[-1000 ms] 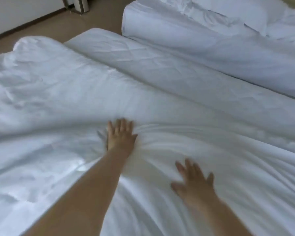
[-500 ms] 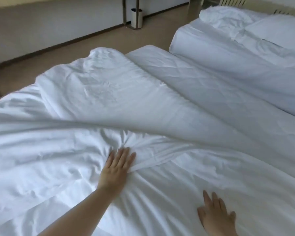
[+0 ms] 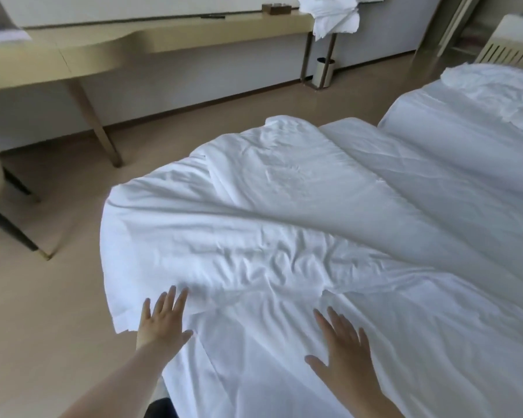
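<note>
Both hands flat, fingers spread: left hand (image 3: pixel 160 322) and right hand (image 3: pixel 343 354) pressed the white duvet (image 3: pixel 284 236). Soft, light, probably slides easily. Best gripped at its near-left edge.

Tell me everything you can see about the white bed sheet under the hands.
The white cotton-looking bed sheet lies spread over the near bed, crumpled, with creases across its middle. Its left edge hangs over the beige floor. The left hand and right hand rest flat on its near part.
</note>
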A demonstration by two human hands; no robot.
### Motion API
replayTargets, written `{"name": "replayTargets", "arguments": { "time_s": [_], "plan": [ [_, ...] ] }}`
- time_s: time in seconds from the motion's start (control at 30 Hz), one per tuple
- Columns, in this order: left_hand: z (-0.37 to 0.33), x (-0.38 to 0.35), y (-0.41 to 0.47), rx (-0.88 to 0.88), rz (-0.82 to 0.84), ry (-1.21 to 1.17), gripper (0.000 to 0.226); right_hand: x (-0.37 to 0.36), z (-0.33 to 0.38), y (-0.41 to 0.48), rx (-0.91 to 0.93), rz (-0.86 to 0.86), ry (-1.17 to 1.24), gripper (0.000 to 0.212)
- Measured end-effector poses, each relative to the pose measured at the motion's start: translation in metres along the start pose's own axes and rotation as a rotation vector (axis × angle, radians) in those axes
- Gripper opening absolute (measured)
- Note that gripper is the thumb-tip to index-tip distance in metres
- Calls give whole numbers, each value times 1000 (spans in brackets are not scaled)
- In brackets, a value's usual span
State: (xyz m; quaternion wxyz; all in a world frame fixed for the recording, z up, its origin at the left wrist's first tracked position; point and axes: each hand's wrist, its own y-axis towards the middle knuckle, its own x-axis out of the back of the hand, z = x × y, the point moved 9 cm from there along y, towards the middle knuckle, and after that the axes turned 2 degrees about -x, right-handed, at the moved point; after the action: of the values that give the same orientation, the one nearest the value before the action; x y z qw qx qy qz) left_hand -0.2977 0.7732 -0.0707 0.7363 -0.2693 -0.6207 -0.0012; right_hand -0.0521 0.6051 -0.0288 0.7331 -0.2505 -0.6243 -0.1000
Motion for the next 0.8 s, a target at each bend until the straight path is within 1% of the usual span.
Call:
{"name": "replayTargets", "arguments": {
  "time_s": [0.1,0.17,0.2,0.23,0.3,0.33,0.37,0.4,0.43,0.47,0.5,0.53,0.57,0.63,0.67,0.73,0.77,0.8],
  "plan": [
    [40,-7,41,5,23,-38,88,-10,78,47,183,-68,-61,115],
    [63,-12,71,-9,52,-40,87,-24,123,80,229,-69,-110,119],
    [73,-14,88,-41,63,-10,84,-34,145,97,243,-41,-132,118],
    [86,-13,104,-89,48,0,80,-40,168,110,253,-35,-146,106],
    [100,1,129,-226,-92,-23,78,-37,198,125,251,-175,-176,61],
    [108,8,141,-289,-178,-60,68,-34,205,131,216,-233,-175,53],
    [115,19,150,-352,-261,-72,50,-33,211,139,183,-244,-178,51],
    [122,30,160,-379,-297,-86,34,-26,215,147,143,-258,-167,52],
    [127,40,168,-389,-311,-104,29,-18,219,155,131,-251,-147,56],
    [132,50,174,-387,-266,-122,30,-7,223,161,128,-238,-114,58],
    [135,60,177,-371,-235,-152,28,2,225,167,119,-203,-73,58],
    [137,63,180,-355,-209,-195,32,14,227,171,94,-149,-34,56],
    [141,64,181,-327,-209,-258,33,22,227,174,55,-88,-16,53],
    [151,52,176,-269,-161,-348,23,34,228,180,9,3,41,38],
    [158,44,173,-241,-170,-348,25,42,231,181,20,0,49,27],
    [167,36,168,-200,-125,-334,34,58,242,181,96,-68,49,16],
    [173,33,171,-141,-58,-368,38,66,246,181,106,-110,39,11],
    [178,29,175,-80,50,-377,39,71,249,182,125,-144,33,9]
  ]
}}
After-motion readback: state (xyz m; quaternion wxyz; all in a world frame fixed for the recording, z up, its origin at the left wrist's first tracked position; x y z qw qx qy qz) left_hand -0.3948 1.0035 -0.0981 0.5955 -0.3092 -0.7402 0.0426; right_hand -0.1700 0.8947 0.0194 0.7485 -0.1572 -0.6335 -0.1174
